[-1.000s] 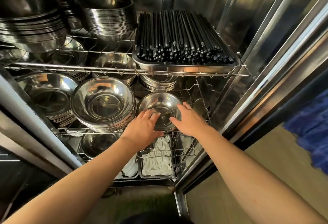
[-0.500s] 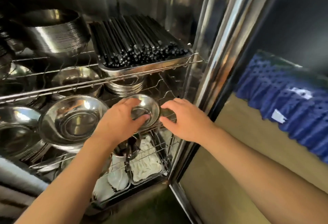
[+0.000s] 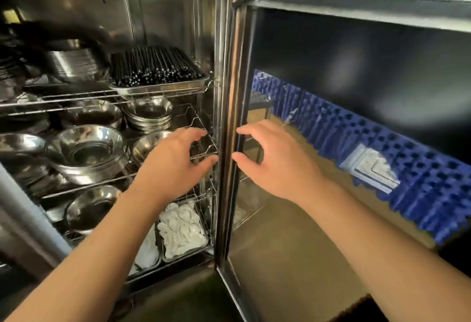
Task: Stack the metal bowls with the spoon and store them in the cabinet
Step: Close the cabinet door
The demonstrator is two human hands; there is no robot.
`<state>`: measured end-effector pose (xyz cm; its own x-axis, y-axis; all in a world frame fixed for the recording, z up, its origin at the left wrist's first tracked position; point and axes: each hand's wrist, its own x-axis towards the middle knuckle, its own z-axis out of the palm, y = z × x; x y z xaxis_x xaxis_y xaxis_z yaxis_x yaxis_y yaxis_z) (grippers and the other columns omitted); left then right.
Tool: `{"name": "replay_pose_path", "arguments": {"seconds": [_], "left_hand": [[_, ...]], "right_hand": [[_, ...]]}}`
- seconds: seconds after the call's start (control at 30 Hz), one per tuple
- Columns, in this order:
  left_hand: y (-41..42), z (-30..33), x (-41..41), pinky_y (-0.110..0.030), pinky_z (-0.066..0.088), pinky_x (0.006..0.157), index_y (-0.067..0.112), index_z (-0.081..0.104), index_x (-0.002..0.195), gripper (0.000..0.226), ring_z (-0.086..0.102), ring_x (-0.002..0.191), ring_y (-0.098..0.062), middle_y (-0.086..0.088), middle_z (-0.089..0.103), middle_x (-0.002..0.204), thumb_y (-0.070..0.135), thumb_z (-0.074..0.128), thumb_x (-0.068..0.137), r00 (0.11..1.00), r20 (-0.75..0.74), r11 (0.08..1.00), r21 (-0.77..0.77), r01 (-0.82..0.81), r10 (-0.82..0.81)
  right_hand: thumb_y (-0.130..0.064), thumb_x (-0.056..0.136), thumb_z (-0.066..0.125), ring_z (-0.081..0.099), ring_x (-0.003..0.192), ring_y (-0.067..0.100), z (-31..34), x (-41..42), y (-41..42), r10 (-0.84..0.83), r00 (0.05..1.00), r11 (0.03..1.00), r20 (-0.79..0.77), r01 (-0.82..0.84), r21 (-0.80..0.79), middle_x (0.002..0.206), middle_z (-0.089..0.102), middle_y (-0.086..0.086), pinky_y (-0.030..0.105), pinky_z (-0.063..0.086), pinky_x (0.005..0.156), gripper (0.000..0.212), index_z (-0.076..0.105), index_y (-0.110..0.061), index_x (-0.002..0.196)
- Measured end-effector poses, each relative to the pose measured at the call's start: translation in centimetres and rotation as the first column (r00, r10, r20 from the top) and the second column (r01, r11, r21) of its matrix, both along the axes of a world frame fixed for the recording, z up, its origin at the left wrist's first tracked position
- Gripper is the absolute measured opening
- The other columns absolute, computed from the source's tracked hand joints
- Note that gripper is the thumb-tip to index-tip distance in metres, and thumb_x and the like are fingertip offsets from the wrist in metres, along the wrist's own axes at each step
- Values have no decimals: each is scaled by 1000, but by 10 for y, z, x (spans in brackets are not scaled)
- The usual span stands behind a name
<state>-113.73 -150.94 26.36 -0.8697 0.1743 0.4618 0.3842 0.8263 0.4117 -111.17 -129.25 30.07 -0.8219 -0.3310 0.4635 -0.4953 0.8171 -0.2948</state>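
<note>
Inside steel cabinet (image 3: 178, 28), shiny metal bowls (image 3: 88, 152) sit nested on racks.

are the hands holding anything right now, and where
Nothing is held. The left hand and right hand are open and empty, in front of the small metal bowl resting on the cabinet's wire shelf.

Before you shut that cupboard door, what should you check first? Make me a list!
1. Small bowl sits on the middle rack: ok.
2. Left hand empty, fingers open: ok.
3. Right hand empty, near the door edge: ok.
4. Left hand out of the doorway: not ok; it is in front of the rack.
5. Chopstick tray inside the shelf edge: ok.
6. Spoon inside the small bowl: cannot tell, the hand hides it.
</note>
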Motion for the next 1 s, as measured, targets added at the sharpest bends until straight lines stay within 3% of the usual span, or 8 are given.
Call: {"name": "replay_pose_path", "arguments": {"seconds": [0.2,0.43,0.57,0.7,0.77,0.83,0.93,1.0], "left_hand": [[85,8,100,-33,42,106,18,45,145,72,53,129,-20,-5,57,141,49,72,86,997,-67,999,22,45,-44],[176,35,198,-10,30,106,14,38,149,79,47,131,-15,-3,51,142,43,67,82,966,-168,964,150,220,-194],[232,57,227,-41,39,112,-1,39,147,88,49,132,-26,-14,51,140,51,66,81,918,-315,943,148,299,-242],[280,72,236,-46,38,113,-1,30,152,104,41,138,-28,-15,44,147,61,69,77,896,-396,957,113,266,-202],[296,76,236,-45,35,117,3,23,155,112,35,143,-27,-13,38,153,63,72,74,904,-395,973,88,213,-162],[309,76,235,-44,34,118,6,19,156,116,32,144,-27,-12,35,156,60,78,72,921,-372,983,82,161,-120],[317,75,231,-45,41,113,11,16,156,113,35,141,-28,-10,35,154,51,82,73,939,-337,990,93,106,-69],[318,74,230,-45,44,110,12,18,156,109,37,139,-28,-9,36,152,48,81,75,944,-323,990,99,101,-64]], "right_hand": [[-46,92,62,51,122,10,20,103,71,10,994,998,-110,-17,-58,129,58,-7,29,43,99,49,56,-24,136],[-36,89,68,51,118,13,59,212,141,22,946,995,-324,-51,-83,125,60,-5,22,39,98,45,61,-20,131],[-27,90,69,52,119,15,87,251,181,14,871,992,-490,-72,-100,124,60,2,15,35,102,41,64,-13,128],[-24,87,71,54,115,18,99,264,218,-112,798,974,-592,-29,-224,124,53,6,32,49,96,45,59,-13,129],[-32,85,71,52,119,15,99,259,230,-258,842,927,-474,78,-366,134,47,3,36,51,95,63,45,-21,141],[-37,84,72,46,131,9,99,252,236,-316,922,872,-222,190,-451,151,41,-6,43,48,104,81,28,-34,152],[-21,89,69,48,123,-15,95,243,237,-120,991,881,-64,77,-467,131,50,-45,38,51,100,73,32,-65,135],[-13,91,64,53,123,-7,88,239,238,-61,998,869,-20,44,-493,131,54,-38,35,55,95,71,36,-57,139]]}}
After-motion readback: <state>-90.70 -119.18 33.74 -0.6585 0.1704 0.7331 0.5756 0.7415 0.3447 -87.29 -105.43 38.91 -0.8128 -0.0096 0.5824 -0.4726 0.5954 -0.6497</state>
